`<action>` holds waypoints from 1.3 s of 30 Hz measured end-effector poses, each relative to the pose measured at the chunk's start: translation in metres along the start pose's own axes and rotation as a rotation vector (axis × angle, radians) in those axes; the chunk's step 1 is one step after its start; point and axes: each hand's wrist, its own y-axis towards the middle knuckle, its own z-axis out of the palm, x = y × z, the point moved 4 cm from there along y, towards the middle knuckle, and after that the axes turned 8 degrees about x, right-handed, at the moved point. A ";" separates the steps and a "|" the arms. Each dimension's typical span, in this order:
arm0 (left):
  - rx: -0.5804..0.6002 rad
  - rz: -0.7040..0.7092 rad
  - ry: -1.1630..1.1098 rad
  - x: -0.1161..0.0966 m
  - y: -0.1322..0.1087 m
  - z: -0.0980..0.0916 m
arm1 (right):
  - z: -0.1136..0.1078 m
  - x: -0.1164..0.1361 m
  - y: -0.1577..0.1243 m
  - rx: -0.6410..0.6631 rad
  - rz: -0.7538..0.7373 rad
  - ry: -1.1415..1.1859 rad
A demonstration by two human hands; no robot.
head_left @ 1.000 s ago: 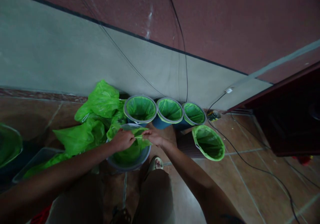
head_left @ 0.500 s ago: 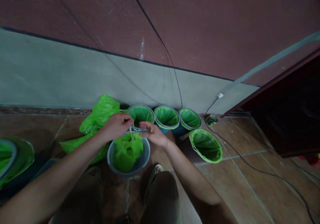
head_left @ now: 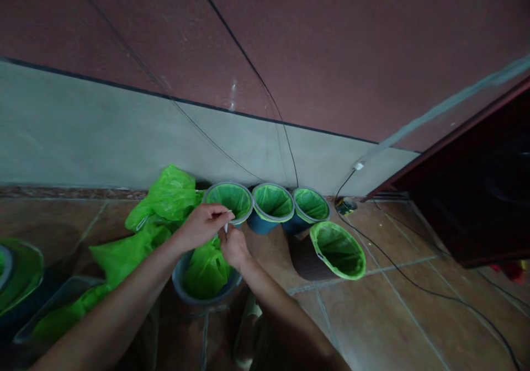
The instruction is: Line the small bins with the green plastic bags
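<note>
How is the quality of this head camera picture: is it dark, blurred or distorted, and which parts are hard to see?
Head view: dim overall, with no glare; the green bag in the grey bin is the brightest thing. Wide-angle distortion bends the wall line. The left hand and right hand are slightly soft, so the thin pale thing between them cannot be identified. The dark cabinet at right loses all detail.
</note>
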 end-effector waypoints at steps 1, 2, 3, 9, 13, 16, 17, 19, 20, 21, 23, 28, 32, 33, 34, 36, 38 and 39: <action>-0.010 -0.023 -0.039 0.009 0.000 0.000 | 0.001 -0.004 0.001 0.040 0.003 0.056; -0.048 -0.053 -0.086 0.021 0.000 -0.002 | 0.001 -0.009 0.002 0.071 0.009 0.136; -0.104 -0.095 -0.136 0.034 -0.001 -0.004 | 0.001 -0.012 0.004 0.082 0.016 0.233; -0.188 -0.255 -0.019 0.101 -0.005 -0.003 | -0.012 -0.009 0.012 0.078 -0.001 0.727; 0.152 -0.057 -0.103 0.096 0.000 0.022 | -0.023 0.006 0.010 0.313 -0.011 0.872; 0.248 -0.028 -0.193 0.089 0.001 0.031 | -0.035 0.008 0.011 0.324 0.020 0.982; 0.238 -0.037 -0.206 0.088 0.001 0.031 | -0.039 0.007 0.012 0.306 0.038 1.011; 0.169 -0.077 -0.236 0.088 0.001 0.029 | -0.043 0.003 0.016 0.251 0.086 1.056; 0.113 -0.109 -0.266 0.090 0.001 0.028 | -0.044 0.000 0.018 0.207 0.120 1.074; 0.047 -0.146 -0.311 0.091 0.001 0.026 | -0.044 -0.003 0.019 0.152 0.161 1.088; -0.102 -0.213 -0.426 0.095 0.001 0.024 | -0.043 -0.008 0.021 0.016 0.237 1.108; -0.212 -0.255 -0.399 0.099 0.003 0.030 | -0.035 0.000 0.020 -0.139 0.149 1.083; 0.045 -0.205 -0.157 0.094 0.003 0.046 | -0.026 0.015 0.018 -0.026 -0.017 0.978; 0.094 -0.183 -0.123 0.092 0.003 0.048 | -0.024 0.017 0.018 0.009 -0.043 0.950; 0.130 -0.159 -0.102 0.090 0.002 0.049 | -0.022 0.018 0.019 0.040 -0.067 0.929; 0.222 -0.108 -0.088 0.085 0.001 0.052 | -0.019 0.017 0.020 0.085 -0.101 0.901; 0.324 -0.075 -0.090 0.082 0.000 0.054 | -0.019 0.013 0.023 0.100 -0.109 0.870; 0.344 -0.077 -0.089 0.082 0.000 0.054 | -0.019 0.010 0.024 0.097 -0.097 0.845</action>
